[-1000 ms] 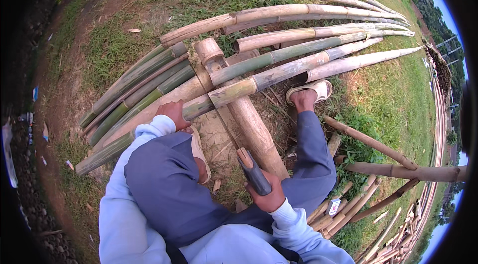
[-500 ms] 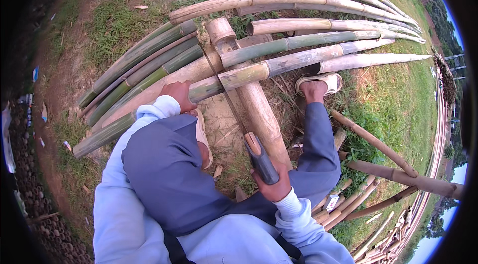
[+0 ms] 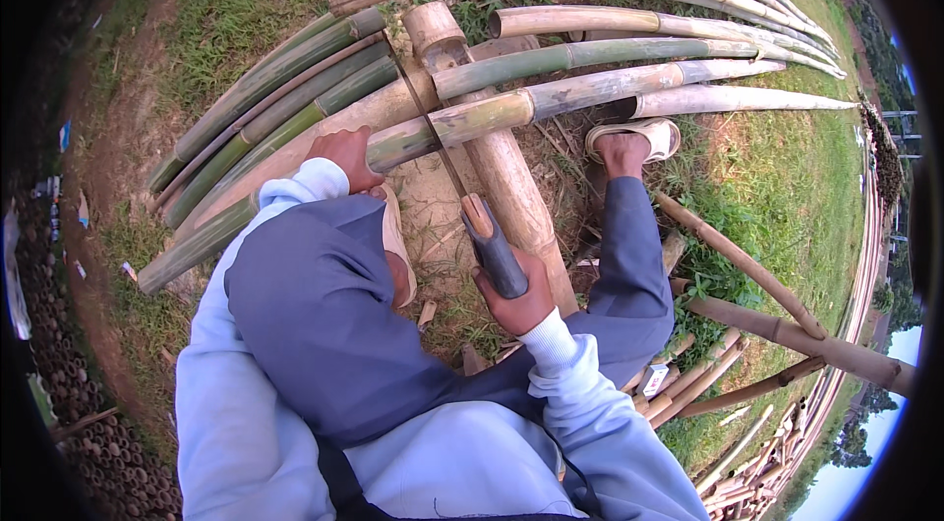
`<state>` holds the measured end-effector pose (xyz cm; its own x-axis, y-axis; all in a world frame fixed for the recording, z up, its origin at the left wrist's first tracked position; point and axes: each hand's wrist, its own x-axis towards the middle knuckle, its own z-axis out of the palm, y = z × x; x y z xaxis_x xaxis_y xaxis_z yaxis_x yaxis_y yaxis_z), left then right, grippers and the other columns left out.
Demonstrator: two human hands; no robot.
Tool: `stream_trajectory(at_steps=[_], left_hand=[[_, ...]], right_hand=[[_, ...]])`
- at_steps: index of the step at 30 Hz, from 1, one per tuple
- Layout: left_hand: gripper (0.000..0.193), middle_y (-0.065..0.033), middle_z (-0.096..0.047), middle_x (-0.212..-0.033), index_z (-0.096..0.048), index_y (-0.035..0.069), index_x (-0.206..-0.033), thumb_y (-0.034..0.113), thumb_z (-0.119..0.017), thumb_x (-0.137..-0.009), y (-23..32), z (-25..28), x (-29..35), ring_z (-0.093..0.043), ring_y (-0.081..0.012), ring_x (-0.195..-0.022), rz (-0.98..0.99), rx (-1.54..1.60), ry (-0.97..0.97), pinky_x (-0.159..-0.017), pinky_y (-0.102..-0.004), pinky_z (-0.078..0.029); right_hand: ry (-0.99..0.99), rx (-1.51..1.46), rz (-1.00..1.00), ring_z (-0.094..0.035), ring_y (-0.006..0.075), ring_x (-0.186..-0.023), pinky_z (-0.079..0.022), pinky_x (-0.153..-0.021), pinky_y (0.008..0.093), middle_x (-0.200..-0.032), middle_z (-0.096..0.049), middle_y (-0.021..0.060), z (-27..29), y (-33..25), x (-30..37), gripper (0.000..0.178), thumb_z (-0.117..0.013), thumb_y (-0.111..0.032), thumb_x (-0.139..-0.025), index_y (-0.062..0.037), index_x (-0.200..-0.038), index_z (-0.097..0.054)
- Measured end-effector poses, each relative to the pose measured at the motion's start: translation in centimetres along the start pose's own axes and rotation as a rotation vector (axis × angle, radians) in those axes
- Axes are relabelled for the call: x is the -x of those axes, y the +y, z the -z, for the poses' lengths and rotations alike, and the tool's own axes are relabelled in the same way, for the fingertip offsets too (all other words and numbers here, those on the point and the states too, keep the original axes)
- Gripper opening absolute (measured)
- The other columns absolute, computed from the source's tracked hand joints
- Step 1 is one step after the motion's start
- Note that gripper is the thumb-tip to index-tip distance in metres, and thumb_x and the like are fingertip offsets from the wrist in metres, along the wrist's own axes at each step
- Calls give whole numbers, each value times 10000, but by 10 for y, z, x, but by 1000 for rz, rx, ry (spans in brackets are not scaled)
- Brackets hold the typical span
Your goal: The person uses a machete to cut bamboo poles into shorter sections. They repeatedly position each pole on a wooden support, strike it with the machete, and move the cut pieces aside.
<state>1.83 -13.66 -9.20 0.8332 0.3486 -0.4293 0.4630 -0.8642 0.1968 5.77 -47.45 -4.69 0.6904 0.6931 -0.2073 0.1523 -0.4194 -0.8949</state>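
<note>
My right hand (image 3: 518, 295) is closed round the dark, wood-tipped handle of a handsaw (image 3: 488, 244). Its thin blade slants away to the far left and lies across a greenish bamboo pole (image 3: 580, 98). My left hand (image 3: 341, 155) grips that pole just left of the blade, its fingers partly hidden beneath. A thick, pale bamboo post (image 3: 511, 197) with a notched far end lies crosswise under the pole, close to the right of the blade. My left foot, in a light sandal, is beside the pole under my left hand.
Several cut green bamboo lengths (image 3: 265, 118) lie at the left. Long poles (image 3: 629, 23) stretch off to the far right. A bamboo frame (image 3: 777, 329) stands at the right, near short pieces and a small white box (image 3: 653, 380). My right sandal (image 3: 661, 136) is on the ground.
My right hand and the saw have moved forward and slightly left, sliding the blade along the pole's top. My left hand keeps its grip. The whole view has shifted a little.
</note>
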Motion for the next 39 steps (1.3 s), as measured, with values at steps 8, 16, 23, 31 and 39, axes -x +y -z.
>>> stream_trajectory(at_steps=[8, 16, 23, 31, 39], left_hand=[[599, -246, -742, -979, -643, 4, -1128, 376, -803, -687, -7, -1, 4, -722, -418, -950, 45, 24, -22, -876, -489, -572], [605, -251, -741, -969, -657, 14, -1136, 386, -805, -682, 0, -1, 0, -727, -413, -916, -4, 21, 46, -872, -491, -574], [628, -254, -738, -984, -634, 10, -1157, 390, -806, -688, -7, -3, 7, -724, -417, -936, 47, 29, -32, -883, -487, -573], [638, -255, -739, -983, -625, 6, -1172, 412, -793, -710, 0, 1, -2, -725, -411, -945, -1, 12, -22, -884, -485, -567], [599, -263, -736, -977, -638, -12, -1130, 388, -789, -710, -9, 1, 7, -723, -418, -945, 14, 25, -43, -888, -488, -565]], right_hand=[[-101, -86, -255, -633, 96, -831, -493, -751, 259, -874, -690, 44, 34, -39, 109, 292, -723, -1, -876, 11, -1162, -670], [-68, -63, -7, -536, 105, -746, -476, -708, 289, -785, -606, 41, -6, 3, -38, 200, -762, -78, -890, 20, -1009, -635], [-48, 9, -170, -727, 254, -701, -540, -689, 311, -802, -699, 138, 43, -52, 117, 378, -752, -23, -840, -33, -1213, -690], [-23, -8, -30, -634, 289, -676, -515, -699, 370, -789, -659, 193, 3, -13, 4, 243, -740, -63, -860, -5, -1082, -657], [-85, 18, -162, -704, 178, -738, -536, -721, 309, -826, -704, 136, 44, -47, 100, 398, -748, -34, -855, -24, -1246, -676]])
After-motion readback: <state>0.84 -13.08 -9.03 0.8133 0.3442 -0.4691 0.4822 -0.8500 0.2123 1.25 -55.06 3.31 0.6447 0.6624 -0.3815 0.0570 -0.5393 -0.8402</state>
